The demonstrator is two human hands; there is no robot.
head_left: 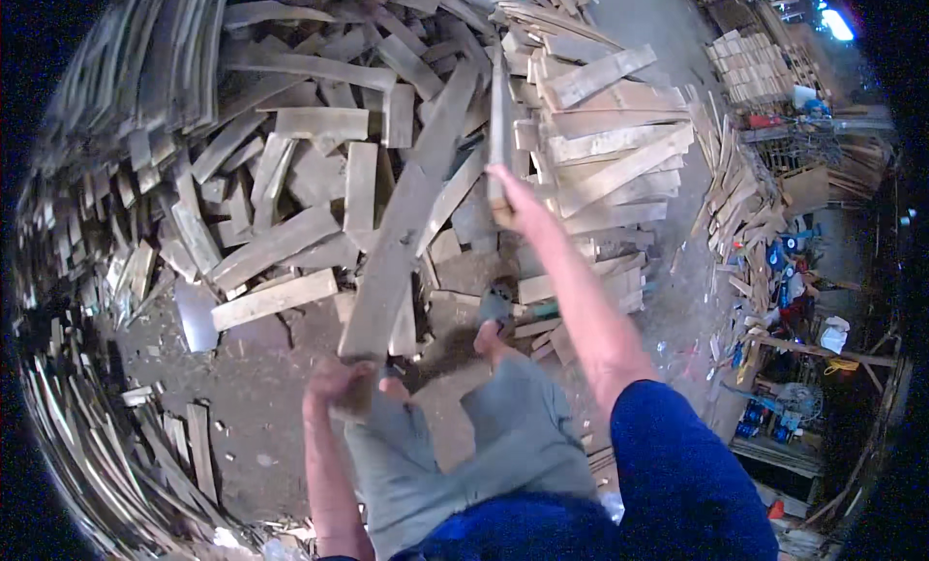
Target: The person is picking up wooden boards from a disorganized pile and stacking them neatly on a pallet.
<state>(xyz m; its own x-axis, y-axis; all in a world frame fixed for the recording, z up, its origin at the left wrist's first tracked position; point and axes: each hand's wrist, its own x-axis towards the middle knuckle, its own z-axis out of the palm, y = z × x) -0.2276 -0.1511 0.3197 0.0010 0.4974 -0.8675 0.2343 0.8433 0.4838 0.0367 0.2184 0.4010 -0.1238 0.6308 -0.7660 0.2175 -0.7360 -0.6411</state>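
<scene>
My right hand (510, 201) is closed around the near end of a long, narrow wooden plank (499, 96), seen almost edge-on and running away from me over the pile. Low on the left, my left hand (339, 377) is slightly blurred, its fingers curled. Some brownish thing seems to be under them, but I cannot make it out. Just beyond this hand lies the near end of a long, wide grey board (406, 212), slanting up to the right across shorter wood. Whether the hand touches that board, I cannot tell.
Loose short boards (319, 123) are heaped ahead of me. Stacked planks (619, 125) lie to the right, long thin strips (164, 58) to the far left. My feet stand at the pile's near edge. Tools and a fan (798, 401) fill the far right.
</scene>
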